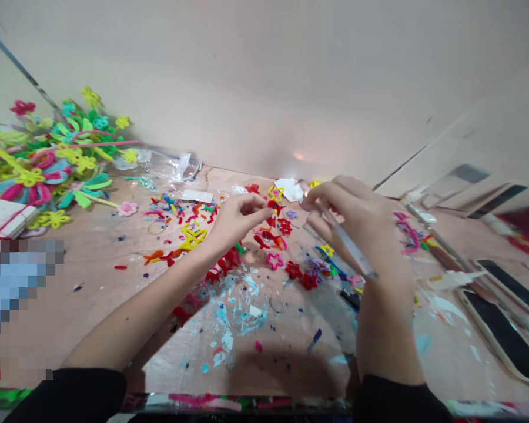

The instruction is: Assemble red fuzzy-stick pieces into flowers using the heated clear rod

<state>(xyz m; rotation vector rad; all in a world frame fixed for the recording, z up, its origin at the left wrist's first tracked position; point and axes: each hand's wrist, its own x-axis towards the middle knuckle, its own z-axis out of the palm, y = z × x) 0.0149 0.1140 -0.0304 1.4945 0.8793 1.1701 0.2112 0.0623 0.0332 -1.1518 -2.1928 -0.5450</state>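
Note:
My left hand (240, 218) is over the middle of the table, its thumb and index finger pinched at a small red fuzzy pipe-cleaner piece (276, 207). Facing it, my right hand (350, 205) is curled around a translucent whitish stick (348, 242) that slants down toward my wrist; the stick's upper end is hidden by my fingers. Under and between the hands lie red pipe-cleaner shapes (271, 238), a pink star (274, 261) and a yellow star shape (194, 236). A crumpled white paper (290, 189) sits just behind them.
Colourful pipe-cleaner flowers (74, 155) are heaped at the back left, near a white box (9, 217) and clear plastic bags (171, 166). Phones (506, 338) and a white nozzled bottle (456, 279) lie at the right. Blue scraps (242, 305) litter the front. A wall (264, 88) closes the back.

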